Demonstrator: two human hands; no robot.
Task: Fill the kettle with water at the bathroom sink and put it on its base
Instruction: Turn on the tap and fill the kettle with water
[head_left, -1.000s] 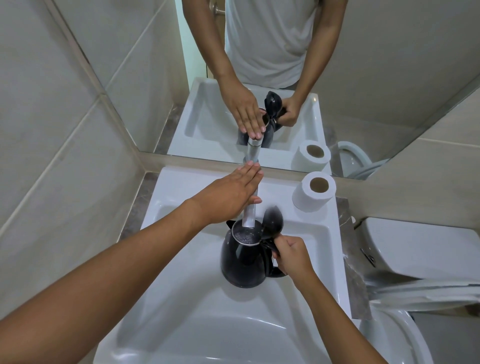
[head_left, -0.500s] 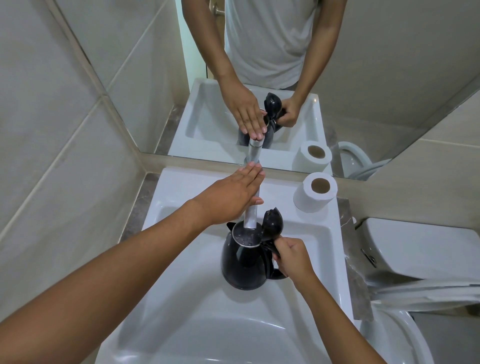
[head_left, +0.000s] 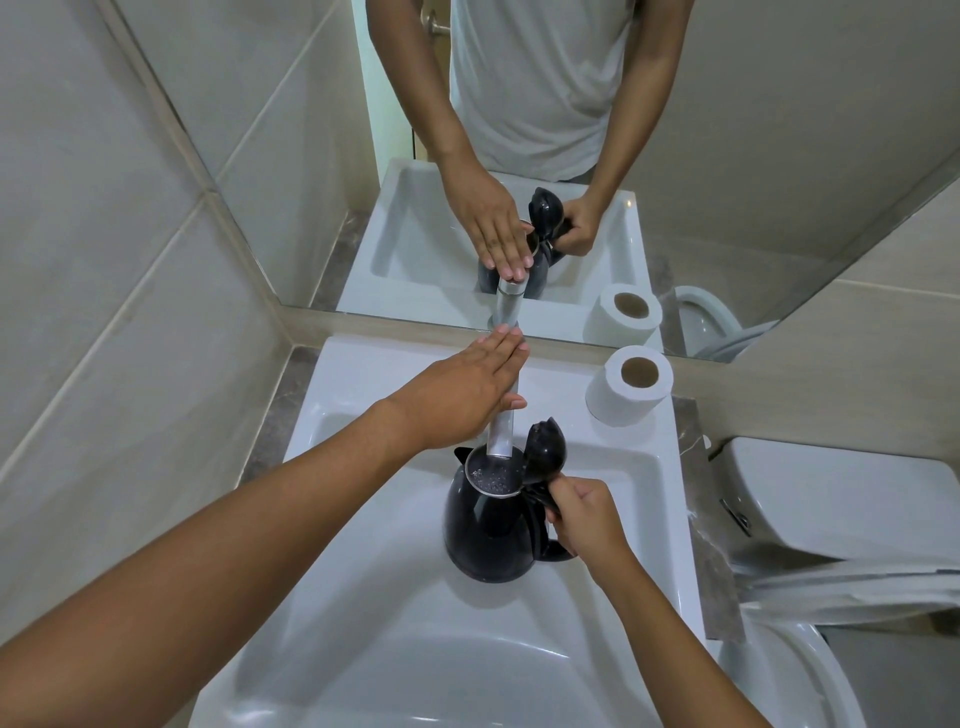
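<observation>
While the left hand (head_left: 457, 395) lies flat and spread, palm down, on top of the tap (head_left: 503, 426), gripping nothing, fingers pointing at the mirror (head_left: 779, 130), the forearm crosses in from lower left over the sink (head_left: 363, 597). Wall tiles (head_left: 104, 260) fill the left side. Sink is white, rectangular basin, set in a grey stone counter (head_left: 283, 400). The tap is a chrome spout slanting down from under the palm, its mouth right over the kettle (head_left: 491, 535) opening. Kettle is black, upright, inside the basin below the spout (cannot tell if its bottom touches the basin or is held up). Lid (head_left: 543, 452) is hinged open, standing up on the handle side. Bubbly water shows inside the steel rim; the stream itself is hard to make out. The right hand (head_left: 587, 519) is clenched around the kettle handle, to the right of the body, wrist coming in from lower right. A toilet paper roll (head_left: 628, 384) stands on end on the sink's back right corner, well apart from the kettle. Far right, a white toilet tank (head_left: 831, 499) and part of the seat (head_left: 795, 670). The mirror repeats both hands, kettle, roll and a grey shirt.
</observation>
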